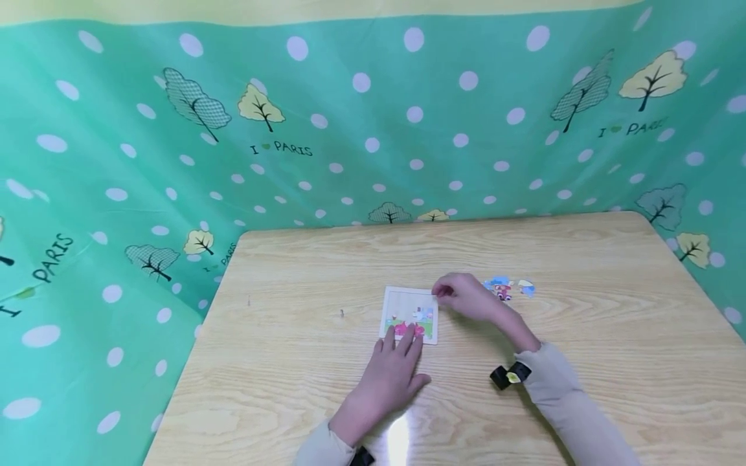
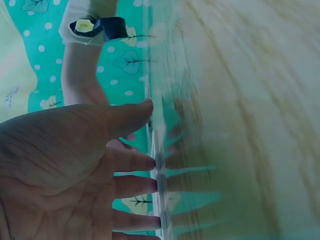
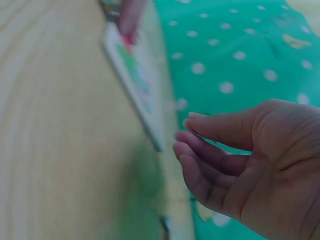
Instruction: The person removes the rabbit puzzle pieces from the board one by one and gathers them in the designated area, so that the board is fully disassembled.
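Note:
A small square picture puzzle (image 1: 410, 316) in a white frame lies on the table, its lower part filled with a pink and green picture and its upper part pale. My left hand (image 1: 387, 375) has its fingers spread straight, with the fingertips resting on the puzzle's near edge; its thumb (image 2: 130, 115) sticks out to the side. At the far right corner of the frame, my right hand (image 1: 466, 296) is raised just over the table. Its thumb and forefinger (image 3: 200, 145) pinch a thin puzzle piece, mostly hidden by the fingers.
Several loose puzzle pieces (image 1: 501, 285), blue and red, lie on the table right of the frame, behind the right hand. The wooden table (image 1: 291, 362) ends at a green dotted cloth (image 1: 350, 129) hanging at the back and left.

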Available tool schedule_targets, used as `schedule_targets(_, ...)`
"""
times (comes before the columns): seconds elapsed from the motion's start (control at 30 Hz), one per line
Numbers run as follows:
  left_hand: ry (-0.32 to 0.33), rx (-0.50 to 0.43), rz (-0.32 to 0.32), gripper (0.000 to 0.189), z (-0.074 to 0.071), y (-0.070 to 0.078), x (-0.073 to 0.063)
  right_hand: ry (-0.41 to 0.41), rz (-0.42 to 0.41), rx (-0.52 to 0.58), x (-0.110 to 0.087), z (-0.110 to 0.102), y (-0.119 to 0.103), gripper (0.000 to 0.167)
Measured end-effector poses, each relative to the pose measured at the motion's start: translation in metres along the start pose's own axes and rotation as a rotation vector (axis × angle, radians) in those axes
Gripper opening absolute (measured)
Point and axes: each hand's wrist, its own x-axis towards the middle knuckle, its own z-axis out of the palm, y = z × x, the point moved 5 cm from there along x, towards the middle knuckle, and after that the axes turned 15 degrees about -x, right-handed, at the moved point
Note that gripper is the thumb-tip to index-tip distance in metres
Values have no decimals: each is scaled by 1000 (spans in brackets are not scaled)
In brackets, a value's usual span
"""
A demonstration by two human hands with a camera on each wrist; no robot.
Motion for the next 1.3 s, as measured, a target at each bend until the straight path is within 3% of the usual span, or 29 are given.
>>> schedule_targets(0.2,4,14,13,74,1,1,2,-53,-25,-15,10,18,-9,19)
schedule_targets(0.5,34,49,24,73,0,2,3,-131,-46,-33,16,26,-19,13)
schedule_targets(0.77,77,126,26,74,3,1,8,-124,-46,-58,16,27,-24,10)
schedule_targets(1.13,62,68,5,76,2,1,7,-130,-75,-32,12,24,-31,13)
schedule_targets(1.3,44,49,-15,80,1,1,6,-68,-63,-12,10,20,-31,14)
